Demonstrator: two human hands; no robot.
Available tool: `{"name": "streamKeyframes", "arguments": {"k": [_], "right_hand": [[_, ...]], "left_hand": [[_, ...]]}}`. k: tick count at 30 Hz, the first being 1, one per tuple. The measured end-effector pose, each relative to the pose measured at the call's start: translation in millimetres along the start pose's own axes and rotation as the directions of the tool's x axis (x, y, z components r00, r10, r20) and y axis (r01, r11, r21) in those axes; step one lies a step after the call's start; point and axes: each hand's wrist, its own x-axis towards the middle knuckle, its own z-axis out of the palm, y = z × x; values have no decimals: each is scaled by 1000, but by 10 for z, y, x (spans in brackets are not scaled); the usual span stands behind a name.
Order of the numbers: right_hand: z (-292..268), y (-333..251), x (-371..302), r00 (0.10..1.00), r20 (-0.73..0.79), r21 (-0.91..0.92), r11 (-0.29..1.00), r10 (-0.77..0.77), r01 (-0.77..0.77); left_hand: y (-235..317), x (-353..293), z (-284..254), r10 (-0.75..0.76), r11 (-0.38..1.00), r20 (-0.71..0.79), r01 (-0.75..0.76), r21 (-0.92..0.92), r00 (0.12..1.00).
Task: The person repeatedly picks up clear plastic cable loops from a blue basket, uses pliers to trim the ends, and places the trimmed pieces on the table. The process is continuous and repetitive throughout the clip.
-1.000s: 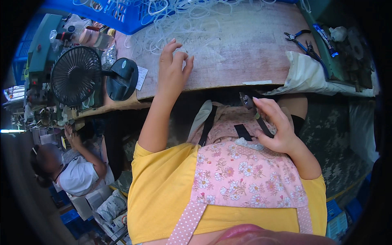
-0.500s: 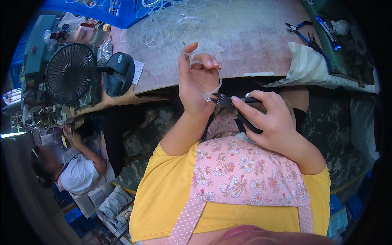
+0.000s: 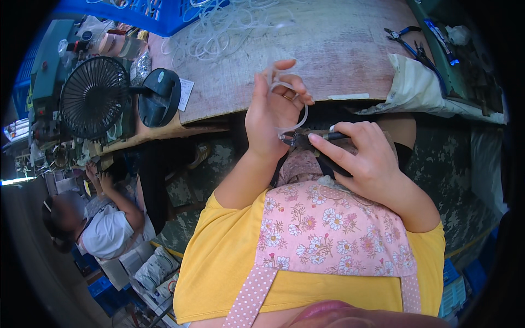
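Note:
My left hand (image 3: 266,121) holds a translucent, ring-shaped plastic strip (image 3: 305,116) that loops round its raised fingers. The lower end of the strip comes down by the palm. There the jaws of black-handled nippers (image 3: 298,140) meet it, and I cannot tell whether they bite into the plastic. My right hand (image 3: 367,152) is wrapped round the nippers' handles, with the forefinger stretched along the tool. Both hands are above my lap, just in front of the table edge.
A tangle of clear plastic rings (image 3: 219,33) lies on the wooden table (image 3: 339,49) beside a blue basket (image 3: 169,19). A black fan (image 3: 95,95) stands at the left. Blue-handled pliers (image 3: 402,35) and a white bag (image 3: 410,85) lie at the right. Another person (image 3: 112,229) sits to the left.
My left hand has shifted slightly right and down with the ring. The handles of the nippers have come closer together in my right hand.

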Motion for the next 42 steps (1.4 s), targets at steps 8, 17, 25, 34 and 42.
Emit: {"name": "streamKeyframes", "arguments": {"k": [8,17,25,34,42], "right_hand": [[-160,90,-10,934,331,849,389,136,-357],[-64,8,24,970,22,793,586,242,-164],[-14,-48,18,994,53,54,994,97,-100],[-70,-134,-2,987,80,61,988,137,-142],[-51,-47,-7,992,86,54,994,89,-93]], "left_hand": [[-200,-108,-275,451,373,455,-626,685,768],[-95,-91,-133,398,908,-42,-386,164,917],[147,-105,-21,151,947,-118,-178,-269,981],[163,-140,36,184,946,-106,-206,-251,977],[229,-85,49,13,953,-20,-19,-304,1000]]}}
